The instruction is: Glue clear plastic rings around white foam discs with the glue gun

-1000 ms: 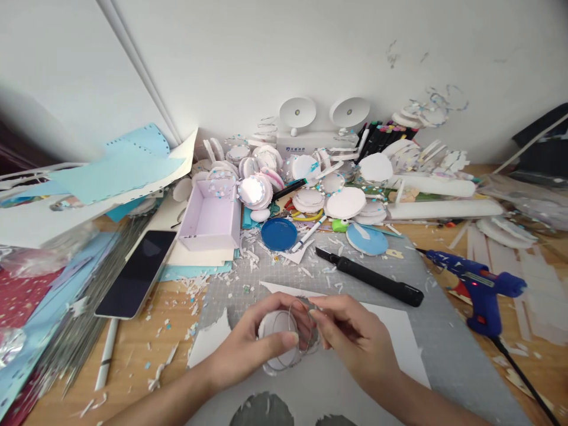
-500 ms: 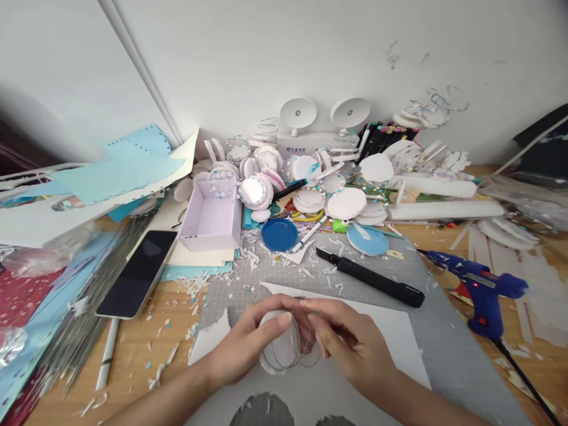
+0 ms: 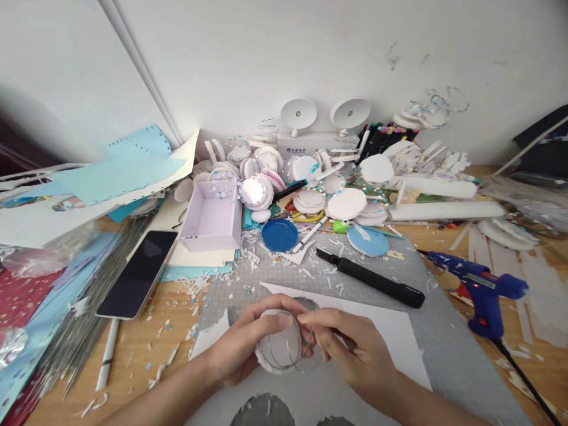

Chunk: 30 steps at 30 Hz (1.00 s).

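Note:
My left hand (image 3: 242,349) is curled around a small white foam disc (image 3: 277,346), holding it upright just above the grey cutting mat (image 3: 426,337). Loops of thin silver wire (image 3: 297,349) wrap around the disc's rim. My right hand (image 3: 350,355) pinches this wire at the disc's right side, thumb and forefinger pressed together. Both hands meet near the table's front edge, over a white sheet (image 3: 390,325) lying on the mat.
A black craft knife (image 3: 373,278) lies behind the hands, a blue glue gun (image 3: 479,287) to the right, and a phone (image 3: 137,272) and lilac box (image 3: 213,219) to the left. Foam discs (image 3: 346,202), a blue lid (image 3: 279,234) and markers crowd the back by the wall.
Both hands have sunk slightly toward me with the disc. The right fingers have shifted lower along the wire loops at the disc's right edge.

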{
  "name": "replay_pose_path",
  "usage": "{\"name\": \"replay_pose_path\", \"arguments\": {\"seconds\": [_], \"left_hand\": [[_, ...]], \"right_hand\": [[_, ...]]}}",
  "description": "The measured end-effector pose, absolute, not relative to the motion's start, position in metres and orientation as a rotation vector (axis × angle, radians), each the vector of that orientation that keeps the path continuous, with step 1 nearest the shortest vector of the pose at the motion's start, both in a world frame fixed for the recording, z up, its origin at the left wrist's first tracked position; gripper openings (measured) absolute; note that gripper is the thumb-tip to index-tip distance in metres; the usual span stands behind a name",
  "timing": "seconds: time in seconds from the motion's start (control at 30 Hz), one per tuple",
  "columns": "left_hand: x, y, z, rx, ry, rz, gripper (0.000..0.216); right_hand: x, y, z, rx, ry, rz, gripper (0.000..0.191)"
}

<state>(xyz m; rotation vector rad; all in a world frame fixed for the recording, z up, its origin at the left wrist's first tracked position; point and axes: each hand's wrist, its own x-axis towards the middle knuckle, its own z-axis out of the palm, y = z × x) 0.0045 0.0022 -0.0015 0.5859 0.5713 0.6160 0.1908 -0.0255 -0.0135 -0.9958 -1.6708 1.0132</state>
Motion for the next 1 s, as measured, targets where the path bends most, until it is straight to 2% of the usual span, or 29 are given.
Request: {"name": "replay_pose_path", "arguments": {"seconds": [0.3,0.5,0.7,0.77,1.0], "left_hand": [[0.005,0.001,-0.001,0.535,0.547,0.665,0.015],[0.006,0.001,-0.003,0.551,0.547,0.662,0.015],[0.006,-0.002,-0.008,0.595,0.605,0.673,0.016],[0.005,0.0,-0.007,0.716,0.638,0.721,0.022],[-0.007,0.012,0.001,1.292,0.668,0.714,0.066]], "right_hand": [[0.189,-0.024,-0.011,-1.038,-1.593,1.039,0.026],[0.189,-0.025,-0.01,-1.025,-1.579,1.071,0.029],[0.188,-0.027,-0.012,-1.075,-1.564,1.181,0.025],[0.189,-0.026,-0.013,-1.114,-1.535,1.255,0.025],[0.198,-0.013,-0.005,-1.272,-1.349,1.314,0.027]]}}
